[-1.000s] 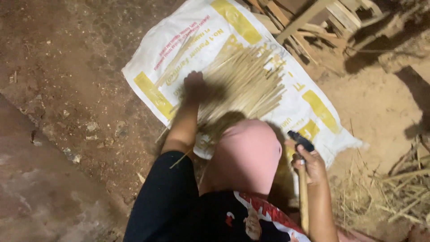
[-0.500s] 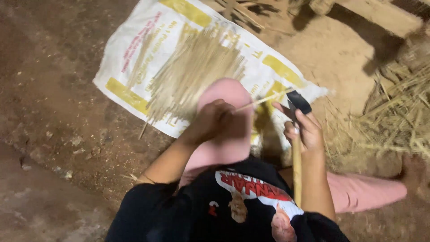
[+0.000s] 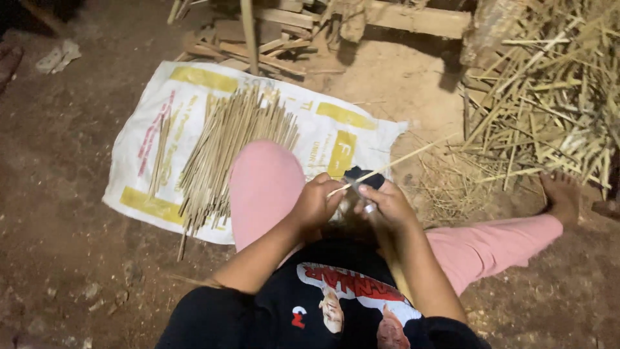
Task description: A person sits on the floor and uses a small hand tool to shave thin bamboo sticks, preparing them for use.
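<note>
1. Bamboo sliver (image 3: pixel 394 163): thin, pale, straight; runs from the hands up and to the right, above the dirt ground (image 3: pixel 71 245). Its near end sits between the two hands, just over the raised pink-clad knee (image 3: pixel 265 184).
2. Left hand (image 3: pixel 316 201): fingers clenched around the near end of the sliver.
3. Right hand (image 3: pixel 386 201): fingers grasping a dark-bladed knife (image 3: pixel 359 174), blade touching the sliver; a pale handle extends down beside the forearm.
4. Woven sack (image 3: pixel 336 129): white, roughly rectangular, spread flat on the ground ahead of the knee; yellow blocks near its corners and red and yellow print across it.
5. Finished sticks (image 3: pixel 226 152): a loose fan of thin pale sticks lying on the sack, left of the knee; a smaller row lies further left.
6. Ground: bare brown earth with small stones, dimly lit.
7. Raw bamboo pile (image 3: pixel 555 103): tangled strips at right, near the bare foot (image 3: pixel 563 194).
8. Wood offcuts (image 3: pixel 278 32): stacked beyond the sack's far edge.
</note>
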